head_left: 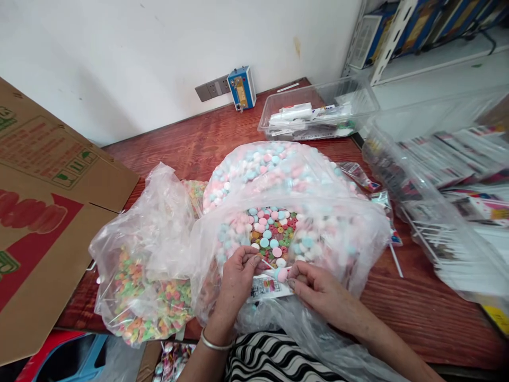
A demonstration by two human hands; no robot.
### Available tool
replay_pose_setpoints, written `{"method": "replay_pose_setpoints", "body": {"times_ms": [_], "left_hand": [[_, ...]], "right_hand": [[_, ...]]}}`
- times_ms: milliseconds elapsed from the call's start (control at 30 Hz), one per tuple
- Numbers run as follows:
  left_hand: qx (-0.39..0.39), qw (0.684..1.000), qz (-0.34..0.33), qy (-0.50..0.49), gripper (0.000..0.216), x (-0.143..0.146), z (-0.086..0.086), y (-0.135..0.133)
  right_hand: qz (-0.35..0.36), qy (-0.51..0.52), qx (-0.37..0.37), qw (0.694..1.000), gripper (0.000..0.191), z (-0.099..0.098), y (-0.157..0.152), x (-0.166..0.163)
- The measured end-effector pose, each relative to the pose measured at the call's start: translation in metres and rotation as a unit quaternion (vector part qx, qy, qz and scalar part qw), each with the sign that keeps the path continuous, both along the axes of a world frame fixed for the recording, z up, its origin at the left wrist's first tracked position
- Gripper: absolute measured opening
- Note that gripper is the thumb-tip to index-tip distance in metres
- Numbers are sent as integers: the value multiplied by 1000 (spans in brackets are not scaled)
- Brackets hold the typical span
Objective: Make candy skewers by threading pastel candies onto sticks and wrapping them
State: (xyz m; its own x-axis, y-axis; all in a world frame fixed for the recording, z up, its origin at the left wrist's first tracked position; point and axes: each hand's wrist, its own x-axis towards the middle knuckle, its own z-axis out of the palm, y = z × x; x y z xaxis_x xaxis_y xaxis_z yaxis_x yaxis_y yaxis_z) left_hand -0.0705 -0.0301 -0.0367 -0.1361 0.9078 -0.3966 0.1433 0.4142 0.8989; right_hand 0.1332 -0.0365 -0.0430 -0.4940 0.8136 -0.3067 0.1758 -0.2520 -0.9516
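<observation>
My left hand point(237, 278) pinches a thin white stick point(265, 263) at the mouth of a large clear bag of pink, blue and white round candies point(278, 180). My right hand point(314, 289) is closed on a pink and blue candy piece point(280, 274) at the stick's end, and a small printed wrapper point(267, 288) lies between and under both hands. Both hands rest at the bag's near edge, over loose candies and small coloured rings point(274, 236).
A second clear bag of multicoloured candy rings point(143, 297) lies left. A cardboard box point(43, 212) stands far left. Clear bins hold wrappers point(314, 114) at the back and white sticks and packets point(449, 212) at right. Red wooden table point(417, 313); a blue device point(242, 87) by the wall.
</observation>
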Motion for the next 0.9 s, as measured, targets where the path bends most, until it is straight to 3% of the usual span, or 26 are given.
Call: {"method": "replay_pose_setpoints", "body": {"times_ms": [133,333,767,900], "left_hand": [[8,999,13,-33,27,5,-5,-1],[29,998,-9,60,18,8,-8,-9],[-17,1000,15,-9,23,12,-6,-4],[1,1000,7,-16,25,13,-7,-5]], "right_hand": [[-22,-21,4,1000,20,3,-3,-2],[-27,-20,17,999,15,3,-6,-5],[-35,-42,18,998,11,1,-11,4],[-29,-31,15,999,10,0,-10,4]]}}
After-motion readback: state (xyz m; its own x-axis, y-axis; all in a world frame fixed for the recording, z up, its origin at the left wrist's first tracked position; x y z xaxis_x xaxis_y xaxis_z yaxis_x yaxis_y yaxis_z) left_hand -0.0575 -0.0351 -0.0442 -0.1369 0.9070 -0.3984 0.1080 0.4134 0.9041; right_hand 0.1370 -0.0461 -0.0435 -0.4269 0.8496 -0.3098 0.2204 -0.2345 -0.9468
